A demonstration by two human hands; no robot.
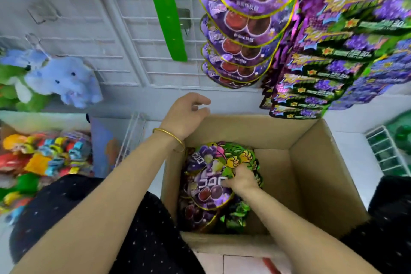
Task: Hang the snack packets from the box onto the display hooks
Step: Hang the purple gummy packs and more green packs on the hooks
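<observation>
While packets (206, 193) lie in box (315, 173), right grip (241, 179) pinches them.

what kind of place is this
Most likely a small shop. Identical packets hang in rows on a wire grid, plush toys hang beside them, and a box holding more packets stands below.
</observation>
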